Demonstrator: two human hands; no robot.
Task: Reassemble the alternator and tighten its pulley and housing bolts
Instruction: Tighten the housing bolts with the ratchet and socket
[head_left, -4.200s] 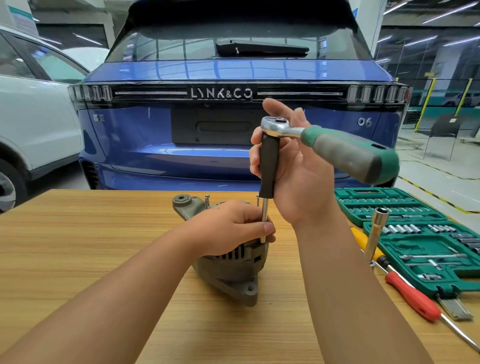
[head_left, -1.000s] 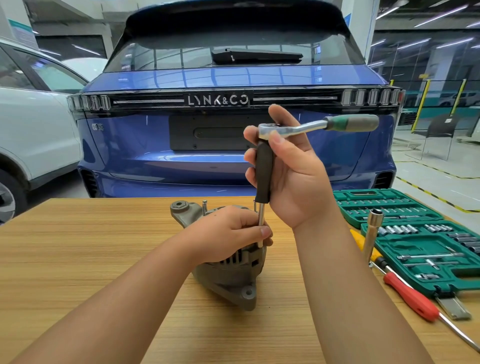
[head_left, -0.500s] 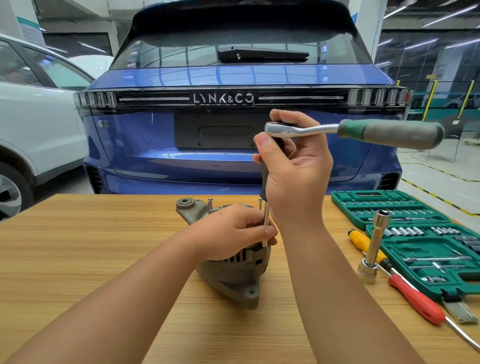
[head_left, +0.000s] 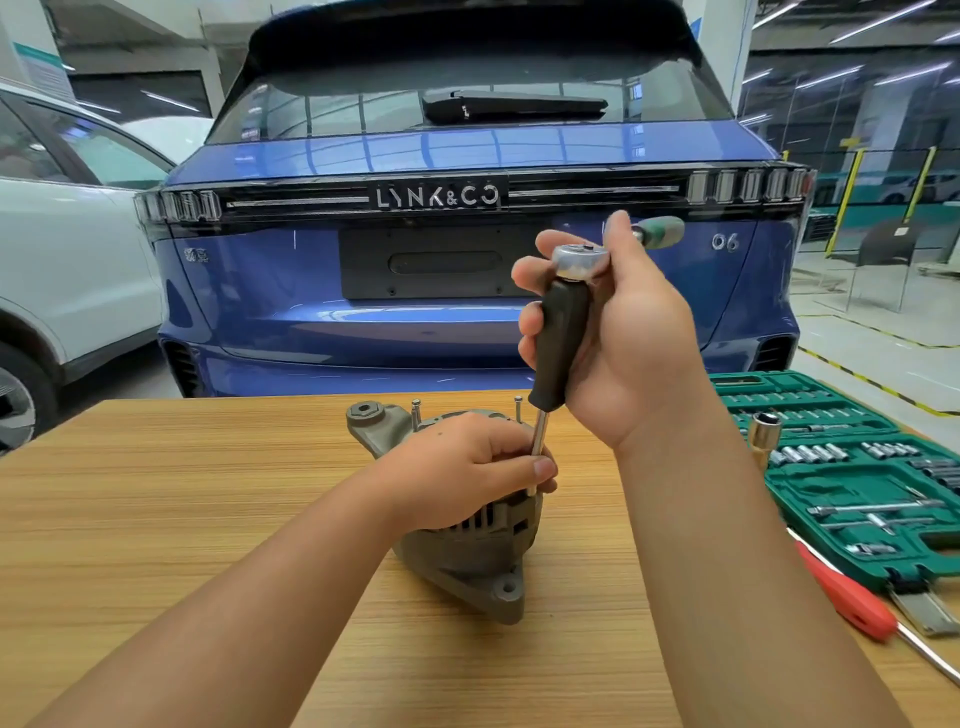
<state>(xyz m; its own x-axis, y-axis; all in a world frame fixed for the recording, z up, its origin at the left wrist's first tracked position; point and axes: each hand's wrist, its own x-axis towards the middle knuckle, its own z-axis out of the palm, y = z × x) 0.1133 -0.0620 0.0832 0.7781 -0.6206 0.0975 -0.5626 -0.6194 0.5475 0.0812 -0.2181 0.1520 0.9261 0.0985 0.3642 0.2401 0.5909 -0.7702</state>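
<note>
The grey alternator (head_left: 467, 561) stands on the wooden table (head_left: 156, 519), with long bolts (head_left: 518, 408) sticking up from its housing. My left hand (head_left: 462, 467) lies over its top and pinches the thin steel shaft (head_left: 537, 447) of a driver extension just above the housing. The extension's black grip (head_left: 561, 343) rises to a ratchet head (head_left: 579, 260). My right hand (head_left: 618, 343) wraps around the black grip and the ratchet head. The ratchet's green handle (head_left: 662, 231) points away behind my right hand, mostly hidden.
An open green socket case (head_left: 852, 467) lies at the right, with a tall deep socket (head_left: 763, 436) standing beside it and a red-handled screwdriver (head_left: 852, 597) in front. A blue car (head_left: 467, 156) is parked behind the table's far edge, a white car (head_left: 62, 260) at left.
The ratchet handle has swung from pointing right to pointing away behind my right hand, which re-gripped the ratchet head. My left hand stays on the shaft and alternator.
</note>
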